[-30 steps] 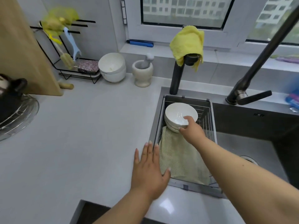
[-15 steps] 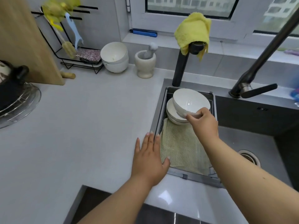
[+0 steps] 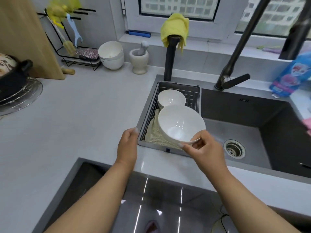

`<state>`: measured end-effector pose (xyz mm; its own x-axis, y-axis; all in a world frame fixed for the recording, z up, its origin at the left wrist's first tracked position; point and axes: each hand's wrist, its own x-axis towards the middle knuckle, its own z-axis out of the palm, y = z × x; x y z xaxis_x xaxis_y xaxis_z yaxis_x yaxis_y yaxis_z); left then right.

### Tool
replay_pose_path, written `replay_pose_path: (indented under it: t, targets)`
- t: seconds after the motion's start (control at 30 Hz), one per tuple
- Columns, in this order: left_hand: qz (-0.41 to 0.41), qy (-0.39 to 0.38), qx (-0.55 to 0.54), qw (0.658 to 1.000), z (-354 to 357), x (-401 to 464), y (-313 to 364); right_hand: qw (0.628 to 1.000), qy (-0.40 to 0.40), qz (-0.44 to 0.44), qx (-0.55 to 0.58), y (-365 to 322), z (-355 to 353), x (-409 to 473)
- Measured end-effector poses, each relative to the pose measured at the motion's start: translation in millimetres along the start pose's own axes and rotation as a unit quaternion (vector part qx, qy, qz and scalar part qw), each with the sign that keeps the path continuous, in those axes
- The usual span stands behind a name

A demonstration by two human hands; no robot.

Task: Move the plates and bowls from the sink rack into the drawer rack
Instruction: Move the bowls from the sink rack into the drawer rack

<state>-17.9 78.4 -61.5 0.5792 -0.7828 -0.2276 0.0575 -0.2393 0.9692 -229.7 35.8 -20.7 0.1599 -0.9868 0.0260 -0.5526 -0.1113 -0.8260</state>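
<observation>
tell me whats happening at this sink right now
A person is unloading dishes. Their right hand pinches the rim of a white ceramic bowl, held tilted above the beige cloth in the metal wire sink rack. A stack of similar white bowls sits at the rack's far end. The left hand hovers empty beside the rack's near corner.

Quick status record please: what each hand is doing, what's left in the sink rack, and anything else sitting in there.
right hand: pinching the near rim of a white bowl, lifted and tilted above the rack
left hand: empty, on the counter edge beside the rack
sink rack: stack of white bowls at the far end
rack floor: beige cloth
drawer rack: not identifiable in view
</observation>
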Motion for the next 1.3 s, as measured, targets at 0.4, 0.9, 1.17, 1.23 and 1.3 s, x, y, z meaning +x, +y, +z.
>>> replay_pose_path:
  t: [0.4,0.9,1.17,1.23,1.3]
  targets:
    - [-0.145,-0.082,-0.271,0.948,21,-170,21,0.980,-0.109,-0.126,0.108,19,-43,-110]
    - [-0.113,0.169,-0.319,0.926,-75,-372,-18,0.811,-0.445,0.088,0.370,-20,0,-259]
    - [-0.149,0.285,-0.245,0.915,-136,-458,-60,0.772,-0.551,0.113,0.297,-40,44,-338]
    - [-0.145,0.322,-0.244,0.903,-152,-481,-75,0.770,-0.568,0.100,0.272,-43,57,-359]
    - [-0.138,0.376,-0.241,0.884,-173,-507,-98,0.770,-0.580,0.094,0.250,-48,70,-383]
